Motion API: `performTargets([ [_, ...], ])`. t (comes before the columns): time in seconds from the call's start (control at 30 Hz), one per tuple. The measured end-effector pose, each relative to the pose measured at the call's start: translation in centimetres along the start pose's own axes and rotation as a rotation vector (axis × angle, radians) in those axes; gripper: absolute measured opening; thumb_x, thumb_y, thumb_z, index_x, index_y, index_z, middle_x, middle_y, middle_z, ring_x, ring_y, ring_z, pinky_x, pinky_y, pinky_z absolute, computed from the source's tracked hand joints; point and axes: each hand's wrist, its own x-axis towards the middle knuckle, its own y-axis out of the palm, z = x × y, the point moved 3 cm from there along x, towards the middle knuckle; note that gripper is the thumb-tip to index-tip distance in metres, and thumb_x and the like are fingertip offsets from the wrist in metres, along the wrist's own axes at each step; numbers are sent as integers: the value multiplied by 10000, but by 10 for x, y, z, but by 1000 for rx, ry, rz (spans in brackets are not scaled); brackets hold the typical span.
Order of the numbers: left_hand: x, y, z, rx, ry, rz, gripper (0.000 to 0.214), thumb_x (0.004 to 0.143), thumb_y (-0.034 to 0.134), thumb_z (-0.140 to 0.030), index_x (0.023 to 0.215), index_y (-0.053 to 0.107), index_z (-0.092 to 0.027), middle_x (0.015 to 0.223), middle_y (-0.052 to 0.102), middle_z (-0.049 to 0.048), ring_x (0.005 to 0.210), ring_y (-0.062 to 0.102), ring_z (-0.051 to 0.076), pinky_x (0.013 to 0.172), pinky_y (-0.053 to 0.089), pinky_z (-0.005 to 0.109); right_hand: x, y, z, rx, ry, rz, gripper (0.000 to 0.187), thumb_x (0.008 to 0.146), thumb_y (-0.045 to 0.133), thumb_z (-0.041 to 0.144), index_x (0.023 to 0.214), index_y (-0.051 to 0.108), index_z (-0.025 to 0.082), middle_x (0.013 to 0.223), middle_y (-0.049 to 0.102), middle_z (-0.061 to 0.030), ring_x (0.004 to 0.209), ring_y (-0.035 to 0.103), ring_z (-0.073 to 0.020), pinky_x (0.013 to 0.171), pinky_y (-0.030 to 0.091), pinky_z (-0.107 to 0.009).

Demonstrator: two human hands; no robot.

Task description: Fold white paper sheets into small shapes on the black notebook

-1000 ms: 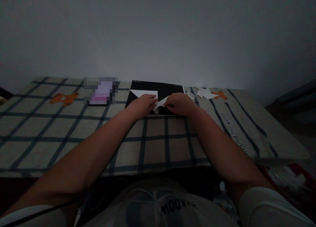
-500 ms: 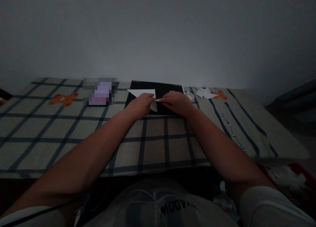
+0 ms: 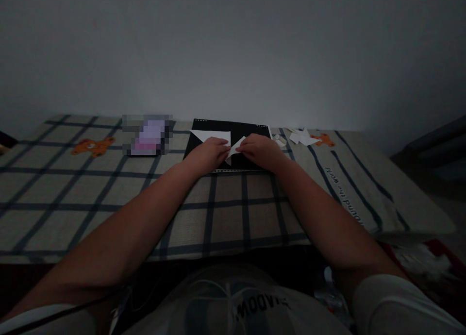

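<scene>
A white sheet of paper (image 3: 214, 136), partly folded into points, lies on a black board (image 3: 251, 130) at the far side of the checked cloth. My left hand (image 3: 209, 153) rests on the paper's left part with fingers curled down on it. Close beside it, my right hand (image 3: 260, 150) pinches a raised white flap (image 3: 235, 148) of the same paper. Both hands meet over the board's front half. The light is dim and the fingertips are hard to make out.
The checked cloth (image 3: 109, 199) with orange bear prints covers the surface up to a pale wall. A blurred purple object (image 3: 147, 135) lies left of the board. Several white paper scraps (image 3: 300, 137) lie right of it. Crumpled white material (image 3: 418, 264) sits low right.
The flap between my hands dropped lower half a second ago and is lifted again now. Both hands stayed at the same spot on the board.
</scene>
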Motion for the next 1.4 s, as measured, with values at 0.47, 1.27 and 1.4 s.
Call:
performTargets([
  [0.47, 2, 5, 6, -37, 16, -20, 454, 1046, 417, -297, 1325, 748, -158, 1480, 652, 147, 1378, 589, 297, 1204, 454, 458, -5, -3, 0, 9, 12, 103, 267, 945, 614, 169, 1100, 831, 178, 1099, 792, -114, 1023, 664, -249, 864, 471, -361],
  [1.27, 2, 2, 4, -8, 21, -3, 432, 1059, 441, -315, 1331, 736, -154, 1472, 668, 123, 1372, 607, 262, 1208, 444, 399, 3, 4, 3, -93, 19, 83, 358, 992, 539, 116, 1189, 821, 215, 1123, 810, -107, 999, 705, -227, 819, 465, -346],
  [1.4, 3, 4, 5, 2, 16, -13, 436, 1060, 446, -317, 1343, 727, -139, 1462, 672, 132, 1369, 606, 274, 1201, 453, 405, 2, -2, 7, -114, 4, 126, 344, 984, 549, 126, 1175, 823, 210, 1061, 809, -109, 946, 697, -229, 790, 437, -347],
])
